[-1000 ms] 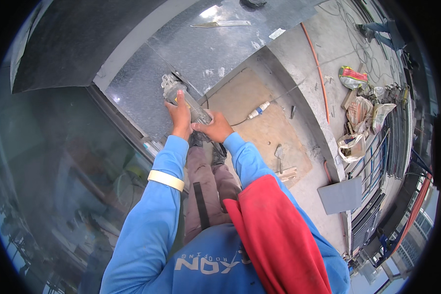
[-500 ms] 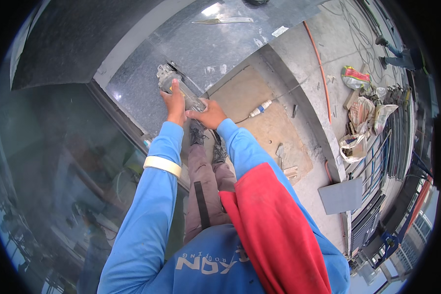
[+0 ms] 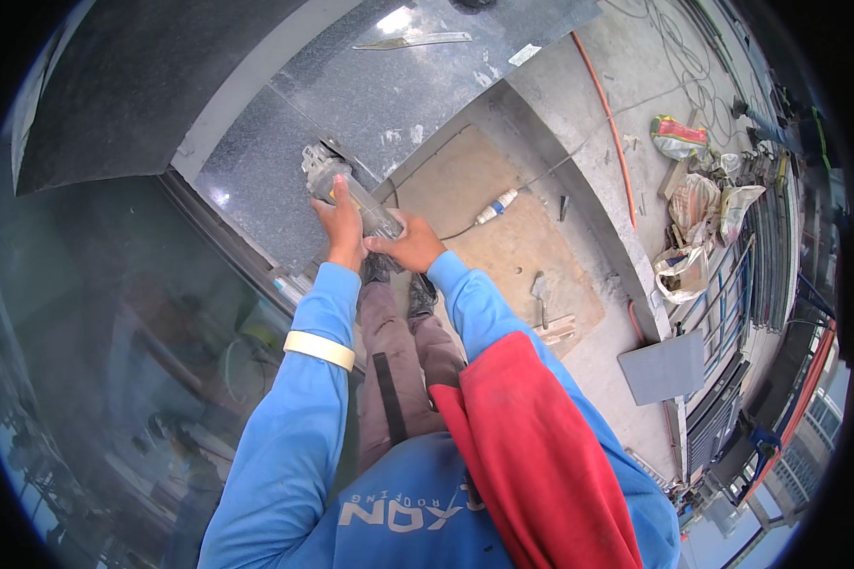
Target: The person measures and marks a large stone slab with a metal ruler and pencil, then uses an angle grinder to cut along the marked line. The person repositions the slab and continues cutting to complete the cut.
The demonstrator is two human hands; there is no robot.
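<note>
Head view: angle grinder (image 3: 337, 185) at eleven o'clock of centre, disc end against the seam of the dark granite slab (image 3: 256, 180). Left hand (image 3: 343, 228) wrapped shut around the grinder's body, right hand (image 3: 410, 245) clamped on its rear end at the cable. Likely heavy for its size, rigid, prone to kick; best held by body and tail, well off the disc. White plug connector (image 3: 496, 206) at one o'clock on the brown board (image 3: 503, 256).

Glossy speckled stone slab (image 3: 256, 180); metal grinder (image 3: 337, 185); matt plywood board (image 3: 503, 237).
</note>
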